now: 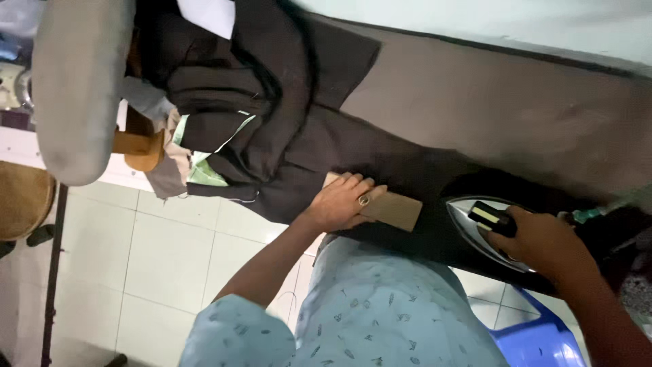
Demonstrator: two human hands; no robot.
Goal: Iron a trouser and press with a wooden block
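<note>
1. Iron (pixel 485 231): rests on the dark garment (pixel 285 129) at the near edge of the surface (pixel 489 102), right of centre. Its metal body shows beside the dark handle.
2. Right hand (pixel 543 245): grip closed around the iron's handle, fingers wrapped over it.
3. Wooden block (pixel 387 204): lies flat on the garment, just left of the iron, not touching it as far as can be seen.
4. Left hand (pixel 343 202): grip pressed palm-down on the block, fingers spread over its left end and top; a ring shows on one finger.
5. Garment: dark brown, spread and bunched across the surface, with a pale green lining (pixel 204 170) showing at its left fold.
6. Surface: covered in grey-brown cloth, running away to the right.
7. Padded arm (pixel 75 88): grey, rounded, stands left of the garment on a wooden support (pixel 139 146).
8. Floor (pixel 136 251): pale tiles below; a blue plastic stool (pixel 536 340) sits at lower right.
9. Person: wears a light blue patterned shirt (pixel 380 306).
</note>
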